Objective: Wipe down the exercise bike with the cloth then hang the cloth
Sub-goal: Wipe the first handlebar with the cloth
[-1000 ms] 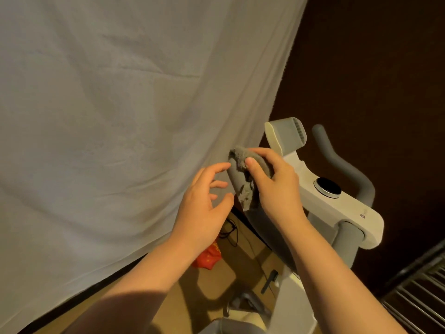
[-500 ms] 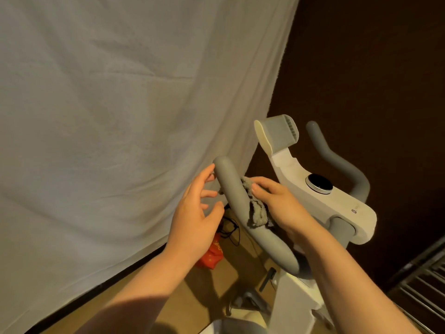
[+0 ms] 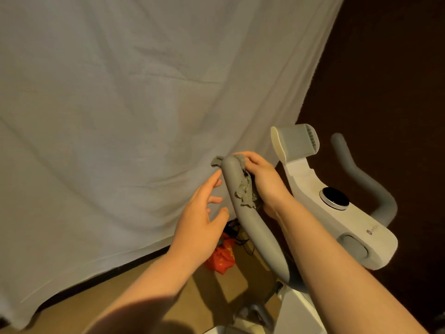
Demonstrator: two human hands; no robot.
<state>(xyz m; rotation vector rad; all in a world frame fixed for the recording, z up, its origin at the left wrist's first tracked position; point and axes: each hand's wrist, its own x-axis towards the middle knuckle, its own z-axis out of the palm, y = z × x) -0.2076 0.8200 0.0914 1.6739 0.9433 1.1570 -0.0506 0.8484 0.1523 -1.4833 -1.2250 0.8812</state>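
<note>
The exercise bike (image 3: 310, 189) is white with a round black dial (image 3: 334, 198) and two grey handlebars. My right hand (image 3: 262, 179) presses a small grey cloth (image 3: 245, 191) against the upper end of the left handlebar (image 3: 248, 213). A corner of the cloth pokes out past the bar's tip. My left hand (image 3: 202, 220) hovers just left of that bar with its fingers spread, holding nothing. The right handlebar (image 3: 361, 174) curves up at the far side, untouched.
A large white sheet (image 3: 144, 104) hangs close behind and to the left of the bike. A red bag (image 3: 220, 257) and black cables (image 3: 237, 233) lie on the brown floor below the handlebar. A dark wall fills the right side.
My right hand slid the cloth down the left handlebar and then back up to its tip. My left hand stayed open beside the bar.
</note>
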